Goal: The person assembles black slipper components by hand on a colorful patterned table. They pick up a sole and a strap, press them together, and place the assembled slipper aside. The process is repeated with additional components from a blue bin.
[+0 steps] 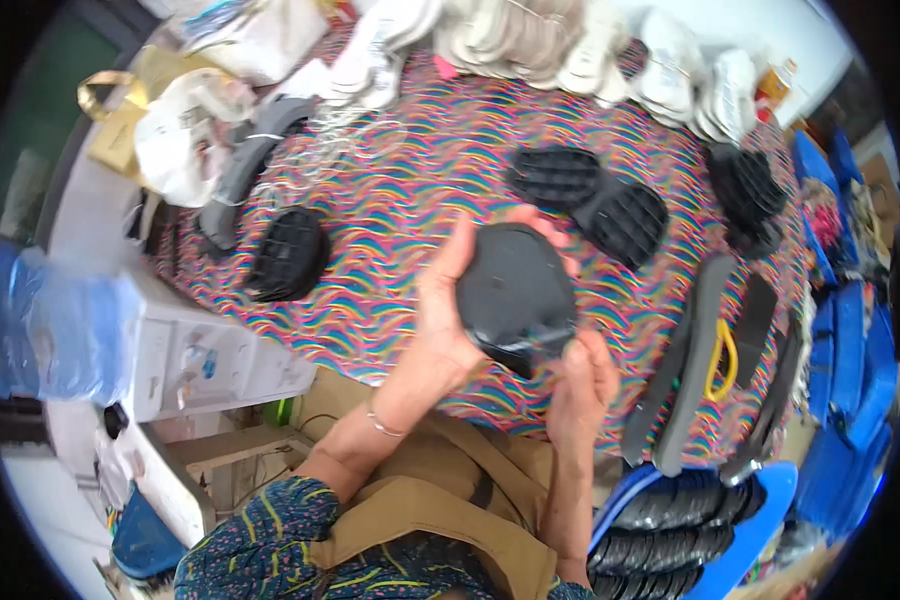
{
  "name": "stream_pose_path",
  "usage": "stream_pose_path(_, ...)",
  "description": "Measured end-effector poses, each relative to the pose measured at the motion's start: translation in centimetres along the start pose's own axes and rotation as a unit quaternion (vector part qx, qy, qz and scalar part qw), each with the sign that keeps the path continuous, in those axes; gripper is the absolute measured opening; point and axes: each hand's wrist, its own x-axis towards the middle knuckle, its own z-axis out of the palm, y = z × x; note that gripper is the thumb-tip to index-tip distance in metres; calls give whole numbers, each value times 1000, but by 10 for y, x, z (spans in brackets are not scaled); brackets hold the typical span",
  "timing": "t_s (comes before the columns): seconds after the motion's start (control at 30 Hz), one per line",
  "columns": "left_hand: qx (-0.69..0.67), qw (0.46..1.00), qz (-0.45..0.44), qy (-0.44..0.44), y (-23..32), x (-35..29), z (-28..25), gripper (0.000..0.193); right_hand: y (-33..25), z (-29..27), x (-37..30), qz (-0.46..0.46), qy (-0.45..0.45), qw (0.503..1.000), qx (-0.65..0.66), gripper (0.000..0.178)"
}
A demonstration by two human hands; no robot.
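held a dark grey sole piece (515, 295) up over the near edge of the counter (410, 190), between both hands and in touch with each. left hand (448, 300) cupped against its left flank, fingers spread along the rim, thumb raised toward the top. right hand (582, 375) sat just below and to the right, fingers curled, pinching the lower edge where a thin flap hung down. long axis of the piece ran from upper left to lower right, its smooth face turned toward the camera. neither hand clearly nearer; the left carried more of the surface, the right only the bottom rim.

lay on a wavy rainbow-striped cloth (390, 300): a black ribbed outsole (590, 195) just beyond the held piece, a round ribbed black piece (288, 255) well to the left, more black treads (748, 195) at far right. rested to the right of the hands, long axes running near to far, grey flat soles (695, 365) with a yellow strap (722, 360). stacked at lower right, black soles in a blue tray (770, 500).

as to packages: a white plastic bag (185, 135) with small dark print, too blurred to tell, at upper left, beside a gold gift bag (120, 120). a blue-tinted water jug (55, 325) at far left next to a white cabinet (205, 355) with small stickers on its face. pale soles (530, 40) piled along the far edge.
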Motion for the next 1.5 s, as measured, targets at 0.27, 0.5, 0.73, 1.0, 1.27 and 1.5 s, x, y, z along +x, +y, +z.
stream_pose_path(0.27, 213, 963, 41, -160, 6, -15, -3, 92, -7, 34, -1, 35, 74, 984, 155, 16)
stream_pose_path(0.5, 632, 751, 168, 89, 121, -48, 22, 77, -14, 41, -13, 35, -223, 946, -234, 19)
stream_pose_path(0.73, 956, 63, 116, 264, 195, -64, 16, 90, -15, 53, -8, 27, -219, 941, -257, 18)
stream_pose_path(1.0, 957, 67, 3, 281, 197, -52, -9, 99, 25, 147, 16, -195, -319, 845, -383, 13)
stream_pose_path(1.27, 961, 121, 4, 248, 207, -55, -22, 94, 88, 201, 39, -243, -250, 846, -403, 33)
stream_pose_path(1.5, 952, 177, 32, 249, 218, -63, -24, 87, 95, 193, 49, -317, -291, 808, -402, 27)
